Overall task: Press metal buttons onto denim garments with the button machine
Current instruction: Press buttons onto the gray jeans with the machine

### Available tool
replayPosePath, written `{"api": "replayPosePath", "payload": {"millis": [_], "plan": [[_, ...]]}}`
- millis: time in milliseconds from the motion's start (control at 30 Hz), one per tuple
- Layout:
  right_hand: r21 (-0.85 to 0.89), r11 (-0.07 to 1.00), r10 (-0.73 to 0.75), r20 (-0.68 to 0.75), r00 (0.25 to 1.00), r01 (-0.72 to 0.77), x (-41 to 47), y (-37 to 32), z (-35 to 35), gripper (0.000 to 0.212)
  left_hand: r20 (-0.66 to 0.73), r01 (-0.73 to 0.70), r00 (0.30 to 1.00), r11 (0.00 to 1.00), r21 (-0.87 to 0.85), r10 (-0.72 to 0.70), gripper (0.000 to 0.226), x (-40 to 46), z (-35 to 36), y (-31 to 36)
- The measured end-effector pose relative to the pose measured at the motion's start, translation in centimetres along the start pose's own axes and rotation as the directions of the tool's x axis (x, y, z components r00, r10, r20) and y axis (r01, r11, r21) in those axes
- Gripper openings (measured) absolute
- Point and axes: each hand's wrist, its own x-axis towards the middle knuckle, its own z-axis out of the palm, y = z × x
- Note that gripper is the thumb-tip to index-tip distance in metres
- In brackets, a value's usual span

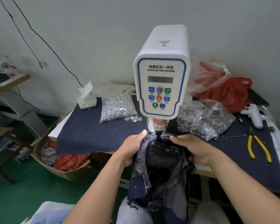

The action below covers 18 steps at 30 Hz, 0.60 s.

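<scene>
Both hands on a dark denim garment [162,160] at the near edge of the surface [81,135], directly under the white servo button machine [162,75]. Left hand [131,147] gripping the garment's left edge, fingers [141,135] curled over the waistband and clamped on the cloth. Right hand [196,148] holding the right edge, fingers [179,139] lying together along the top of the fabric, thumb hidden beneath, so the grip underneath cannot be told. Between the two sets of fingers, the machine's black press head [158,135] touching the waistband. Just below and between the fingers, one metal button [167,150] already set on the denim. Rest of the garment hanging off the edge toward the lap. Beyond the left fingers, a clear bag of silver button parts [118,107]; beyond the right fingers, more bags of metal rings [200,122]. Well right of the right fingers, yellow-handled pliers [257,146] lying flat.
</scene>
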Motion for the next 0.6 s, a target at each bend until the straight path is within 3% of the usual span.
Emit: {"api": "replayPosePath", "payload": {"millis": [133,300,333,400,500,533,600], "plan": [[0.004,0.995,0.101,0.132,0.986,-0.102,0.1,-0.2,0.1,0.048,0.06,-0.002,0.998,0.991,-0.132,0.01,0.051,-0.9,-1.4,0.1],[0.151,0.987,0.037,0.091,0.995,-0.051,0.3,-0.2,0.2,0.04,0.194,0.055,0.981,0.982,-0.183,-0.019,0.059,-1.9,-2.2,-0.4],[0.196,0.98,0.016,0.085,0.996,-0.032,0.2,-0.2,-0.2,0.037,0.233,0.093,0.971,0.986,-0.139,-0.058,0.063,-2.2,-2.4,-0.5],[0.249,0.969,-0.014,0.09,0.996,-0.009,0.0,0.1,-1.1,0.033,0.308,0.096,0.942,0.987,0.132,-0.132,0.064,-3.2,-3.1,-0.4],[0.242,0.97,-0.025,0.066,0.998,0.008,-0.3,0.6,-2.4,0.035,0.38,-0.092,0.908,0.804,0.588,-0.174,0.048,-3.9,-4.7,-0.3],[0.236,0.972,-0.026,0.047,0.999,0.015,-0.4,0.7,-2.8,0.036,0.392,-0.151,0.91,0.772,0.617,-0.135,0.038,-4.0,-5.2,-0.3],[0.185,0.983,-0.023,0.011,1.0,0.02,-0.7,0.8,-3.6,0.039,0.413,-0.222,0.911,0.832,0.508,-0.008,0.025,-4.0,-5.4,-0.5]]}}
